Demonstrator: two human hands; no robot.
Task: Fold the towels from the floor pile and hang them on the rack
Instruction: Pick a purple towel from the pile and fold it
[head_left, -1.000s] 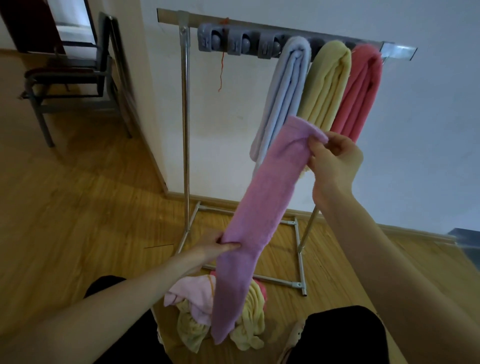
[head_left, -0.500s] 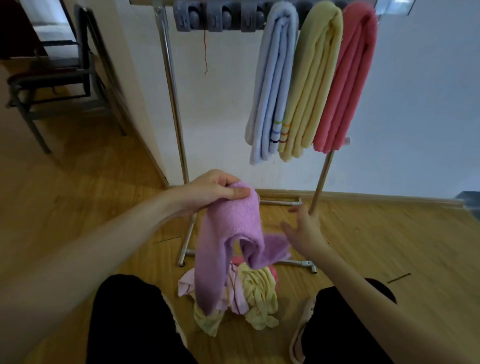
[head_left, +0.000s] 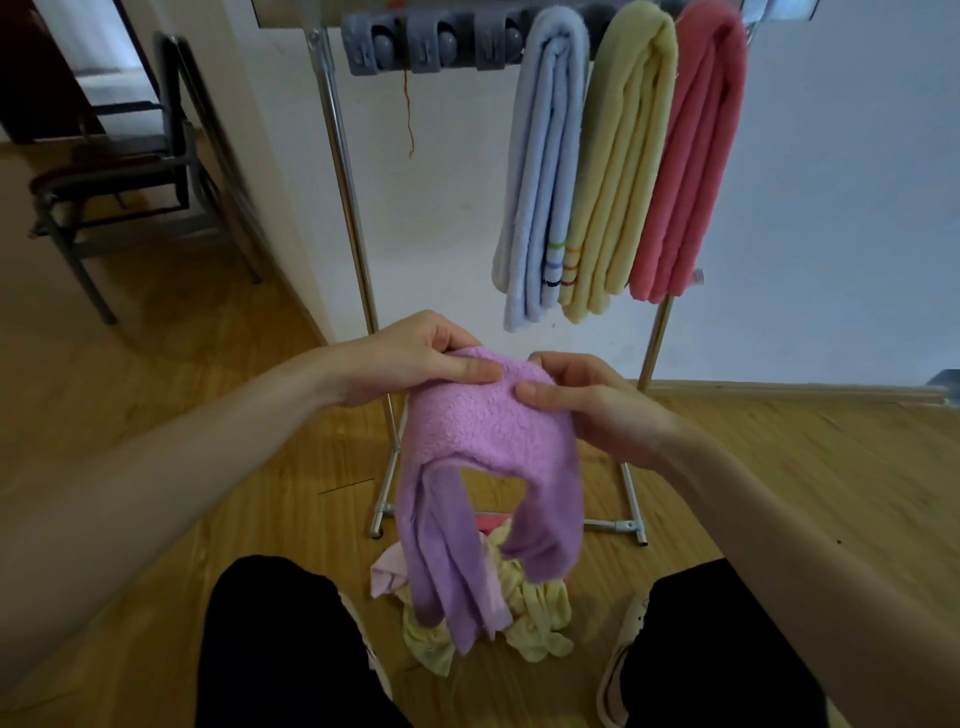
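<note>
Hands gripping purple towel (head_left: 488, 441) at its fold, left hand (head_left: 415, 358) and right hand (head_left: 587, 410) pinching top, ends dangling over floor pile (head_left: 535, 613), rack (head_left: 343, 171) behind.

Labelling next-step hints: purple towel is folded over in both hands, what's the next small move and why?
Probably lift the purple towel toward the rack and drape it left of the blue towel. Left hand and right hand pinch its folded top, both ends hang down, and three towels already hang there.

Three folded towels on the rack (head_left: 343, 156): blue towel (head_left: 540, 171), yellow towel (head_left: 618, 171), red towel (head_left: 691, 156), one purple towel (head_left: 488, 436), two hands, one chair (head_left: 119, 171)
</note>
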